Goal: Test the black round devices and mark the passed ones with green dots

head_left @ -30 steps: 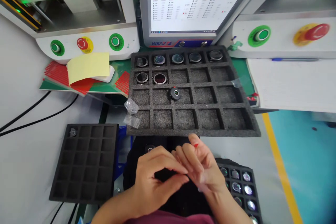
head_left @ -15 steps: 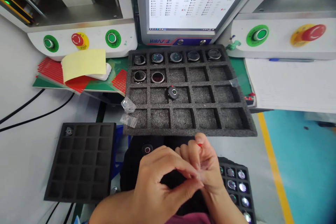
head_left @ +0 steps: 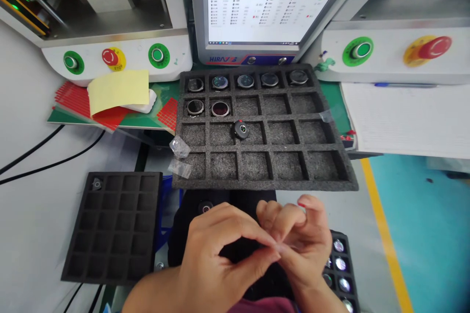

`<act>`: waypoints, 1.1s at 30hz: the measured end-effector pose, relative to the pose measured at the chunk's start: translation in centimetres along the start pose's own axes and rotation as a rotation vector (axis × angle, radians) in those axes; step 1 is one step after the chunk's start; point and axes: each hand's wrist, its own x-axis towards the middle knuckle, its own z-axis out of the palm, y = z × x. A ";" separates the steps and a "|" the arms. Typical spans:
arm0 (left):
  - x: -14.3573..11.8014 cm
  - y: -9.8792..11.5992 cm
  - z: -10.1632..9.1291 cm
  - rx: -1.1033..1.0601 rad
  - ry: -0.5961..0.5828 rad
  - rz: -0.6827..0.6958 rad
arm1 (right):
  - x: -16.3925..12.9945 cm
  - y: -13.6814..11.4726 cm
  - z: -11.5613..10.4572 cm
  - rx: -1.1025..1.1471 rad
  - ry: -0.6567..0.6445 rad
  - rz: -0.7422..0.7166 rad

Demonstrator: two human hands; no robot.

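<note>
My left hand (head_left: 223, 249) comes up from the lower left, thumb and index finger pinched together. Its fingertips meet those of my right hand (head_left: 301, 239), which is also closed in a pinch, with one finger raised. Whatever lies between the fingertips is too small or hidden to make out. A small red piece (head_left: 301, 204) sticks to the raised finger of my right hand. Just beyond the hands is a grey foam tray (head_left: 253, 147) with several round watch bodies in its back rows. A black watch body (head_left: 241, 130), sensor side up, rests on a divider.
Another dark watch body (head_left: 205, 207) lies on my lap, beyond my left hand. A black foam tray (head_left: 127, 190) stands at left, and a tray of watches (head_left: 340, 264) is partly hidden at right. Red sticker sheets (head_left: 79, 100), a yellow note (head_left: 119, 90) and a monitor (head_left: 253, 10) are behind.
My right hand has shifted slightly right and its finger with the red piece stands farther out. The fingertips still meet. A green OK mark has appeared on the monitor.
</note>
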 end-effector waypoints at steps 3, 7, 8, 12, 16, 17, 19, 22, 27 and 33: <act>0.0 -0.2 -0.3 0.018 -0.042 -0.009 | -0.2 -0.1 -0.2 0.005 0.017 0.006; 0.0 -0.3 -0.4 0.034 -0.064 -0.019 | -0.1 -0.1 -0.2 0.004 0.004 0.006; -0.1 -0.3 -0.4 0.034 -0.062 -0.017 | -0.1 -0.1 -0.2 -0.009 -0.007 0.001; -0.1 -0.1 -0.4 0.015 -0.051 -0.004 | -0.1 -0.3 -0.1 -0.104 -0.012 -0.025; -0.1 -0.1 -0.6 0.010 -0.075 -0.001 | -0.1 -0.5 0.0 -0.147 -0.019 -0.067; -0.1 -0.1 -0.7 0.008 -0.083 -0.003 | -0.2 -0.5 0.0 -0.148 -0.023 -0.075; 0.0 0.0 -0.9 0.011 -0.101 -0.014 | -0.2 -0.5 -0.1 -0.150 -0.030 -0.069; 0.2 0.1 -1.1 0.032 -0.137 -0.021 | -0.2 -0.5 -0.2 -0.159 -0.042 -0.050; 0.2 0.2 -1.1 0.063 -0.179 -0.037 | -0.1 -0.3 -0.3 -0.147 -0.037 -0.062; -0.2 0.0 -1.0 0.124 -0.136 0.010 | -0.1 -0.3 -0.5 -0.156 -0.001 -0.086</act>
